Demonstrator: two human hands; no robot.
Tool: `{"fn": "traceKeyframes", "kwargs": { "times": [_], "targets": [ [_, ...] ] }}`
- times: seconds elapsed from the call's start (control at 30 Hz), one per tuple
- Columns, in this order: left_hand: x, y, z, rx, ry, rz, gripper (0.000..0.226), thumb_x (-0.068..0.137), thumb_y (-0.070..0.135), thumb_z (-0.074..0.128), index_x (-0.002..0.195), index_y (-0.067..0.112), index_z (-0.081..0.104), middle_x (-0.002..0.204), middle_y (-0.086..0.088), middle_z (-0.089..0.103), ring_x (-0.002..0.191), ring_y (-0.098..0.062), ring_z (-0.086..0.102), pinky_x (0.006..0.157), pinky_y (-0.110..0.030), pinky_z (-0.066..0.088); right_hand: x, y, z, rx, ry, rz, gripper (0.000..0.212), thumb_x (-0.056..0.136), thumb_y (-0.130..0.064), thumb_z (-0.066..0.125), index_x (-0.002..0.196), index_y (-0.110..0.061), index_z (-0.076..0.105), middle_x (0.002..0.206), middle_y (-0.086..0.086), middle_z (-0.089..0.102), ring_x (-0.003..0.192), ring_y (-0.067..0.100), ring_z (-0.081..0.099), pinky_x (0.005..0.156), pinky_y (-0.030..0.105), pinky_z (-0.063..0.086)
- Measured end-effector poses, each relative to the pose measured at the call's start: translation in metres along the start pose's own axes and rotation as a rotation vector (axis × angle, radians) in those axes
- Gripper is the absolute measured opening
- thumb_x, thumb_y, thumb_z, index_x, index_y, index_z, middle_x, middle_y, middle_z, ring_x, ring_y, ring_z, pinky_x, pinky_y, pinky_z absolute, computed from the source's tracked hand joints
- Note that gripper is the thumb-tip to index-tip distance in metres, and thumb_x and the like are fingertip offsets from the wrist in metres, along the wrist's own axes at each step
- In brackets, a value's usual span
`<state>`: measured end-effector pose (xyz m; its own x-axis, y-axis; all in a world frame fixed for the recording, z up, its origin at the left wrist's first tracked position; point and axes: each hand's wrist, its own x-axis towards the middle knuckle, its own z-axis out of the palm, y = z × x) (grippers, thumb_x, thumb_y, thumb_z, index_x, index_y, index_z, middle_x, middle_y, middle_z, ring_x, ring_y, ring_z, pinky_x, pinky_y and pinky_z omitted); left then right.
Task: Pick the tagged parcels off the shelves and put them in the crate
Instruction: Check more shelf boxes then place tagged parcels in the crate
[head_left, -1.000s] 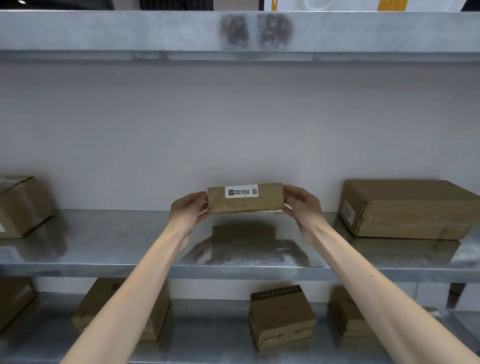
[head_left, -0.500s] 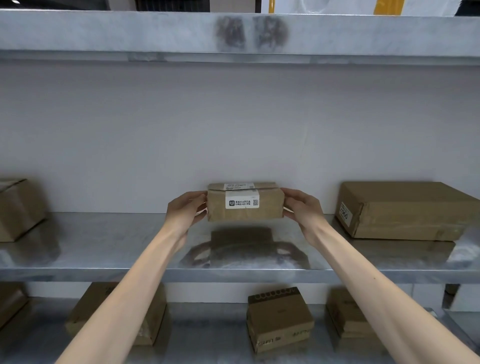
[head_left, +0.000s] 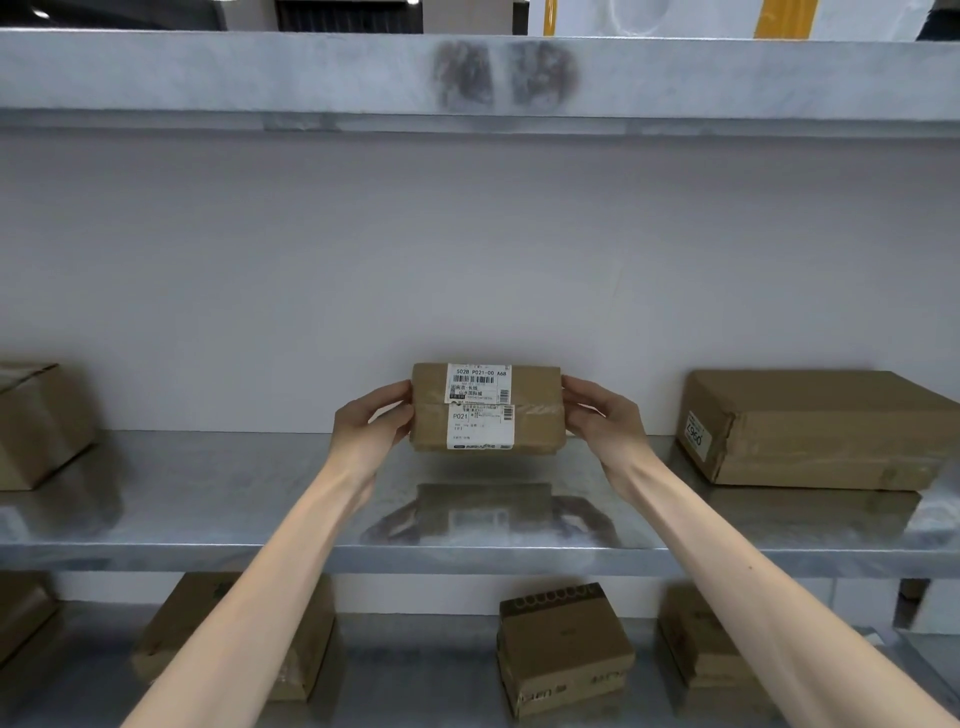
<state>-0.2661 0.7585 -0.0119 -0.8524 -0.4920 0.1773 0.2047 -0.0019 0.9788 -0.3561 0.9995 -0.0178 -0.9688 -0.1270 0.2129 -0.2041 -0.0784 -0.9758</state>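
A small brown cardboard parcel (head_left: 535, 410) with a white shipping label on the face turned toward me is held up just above the middle metal shelf (head_left: 208, 519). My left hand (head_left: 369, 428) grips its left end and my right hand (head_left: 602, 418) grips its right end, fingers curled round the edges. The parcel's shadow and reflection lie on the shelf below it. No crate is in view.
A large flat brown box (head_left: 826, 431) lies on the same shelf at the right, another box (head_left: 36, 426) at the far left. Several smaller boxes (head_left: 563, 647) stand on the lower shelf. An upper shelf (head_left: 260, 78) runs overhead.
Both hands have tipped the parcel toward me, so its large labelled face now shows instead of the narrow side with the small sticker. It stays in the same spot above the shelf.
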Motion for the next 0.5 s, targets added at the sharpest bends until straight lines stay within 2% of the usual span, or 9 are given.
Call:
{"fn": "traceKeyframes", "kwargs": {
  "times": [0.07, 0.2, 0.27, 0.33, 0.43, 0.5],
  "targets": [
    [-0.001, 0.000, -0.001, 0.008, 0.004, 0.019, 0.036, 0.092, -0.007, 0.056, 0.097, 0.024, 0.073, 0.090, 0.015, 0.076, 0.090, -0.007, 0.069, 0.082, -0.019, 0.054, 0.000, 0.000, 0.001, 0.003, 0.006, -0.018, 0.047, 0.088, 0.016, 0.049, 0.117, -0.013, 0.071, 0.104, 0.000, 0.075, 0.087, 0.009, 0.071, 0.072, 0.016, 0.055],
    [-0.001, -0.001, -0.003, 0.039, 0.021, 0.066, 0.035, 0.088, -0.011, 0.058, 0.108, 0.014, 0.071, 0.104, 0.001, 0.073, 0.092, -0.007, 0.070, 0.072, -0.013, 0.054, -0.002, 0.001, 0.004, -0.003, 0.004, -0.045, 0.041, 0.090, 0.012, 0.052, 0.116, -0.012, 0.072, 0.108, 0.001, 0.074, 0.094, 0.012, 0.071, 0.072, 0.015, 0.055],
    [-0.001, -0.002, -0.005, 0.038, 0.042, 0.057, 0.037, 0.087, -0.014, 0.056, 0.110, 0.012, 0.070, 0.101, 0.001, 0.074, 0.085, -0.005, 0.072, 0.071, -0.014, 0.056, -0.004, 0.001, 0.006, 0.006, 0.014, -0.047, 0.042, 0.090, 0.013, 0.051, 0.108, -0.017, 0.073, 0.107, -0.002, 0.075, 0.094, 0.011, 0.072, 0.071, 0.019, 0.056],
    [-0.003, -0.003, -0.007, 0.039, 0.055, 0.039, 0.039, 0.087, -0.017, 0.052, 0.110, 0.010, 0.069, 0.100, 0.001, 0.073, 0.085, -0.007, 0.072, 0.071, -0.018, 0.058, -0.006, 0.002, 0.008, 0.012, 0.022, -0.035, 0.040, 0.090, 0.014, 0.049, 0.104, -0.017, 0.072, 0.107, -0.002, 0.074, 0.091, 0.010, 0.073, 0.073, 0.023, 0.059],
    [-0.006, -0.007, -0.012, 0.032, 0.055, 0.019, 0.039, 0.088, -0.020, 0.046, 0.109, 0.006, 0.066, 0.102, -0.003, 0.072, 0.087, -0.008, 0.071, 0.068, -0.018, 0.058, -0.008, 0.007, 0.012, 0.042, 0.023, -0.008, 0.035, 0.090, 0.014, 0.047, 0.111, -0.005, 0.069, 0.111, 0.003, 0.073, 0.095, 0.013, 0.073, 0.079, 0.025, 0.060],
    [-0.008, -0.010, -0.015, 0.029, 0.064, 0.002, 0.035, 0.088, -0.018, 0.049, 0.110, 0.005, 0.064, 0.106, -0.007, 0.071, 0.090, -0.012, 0.070, 0.074, -0.022, 0.059, -0.011, 0.010, 0.016, 0.042, 0.021, 0.004, 0.036, 0.092, 0.013, 0.046, 0.114, -0.005, 0.068, 0.111, 0.004, 0.072, 0.097, 0.013, 0.072, 0.080, 0.025, 0.060]
  ]
}}
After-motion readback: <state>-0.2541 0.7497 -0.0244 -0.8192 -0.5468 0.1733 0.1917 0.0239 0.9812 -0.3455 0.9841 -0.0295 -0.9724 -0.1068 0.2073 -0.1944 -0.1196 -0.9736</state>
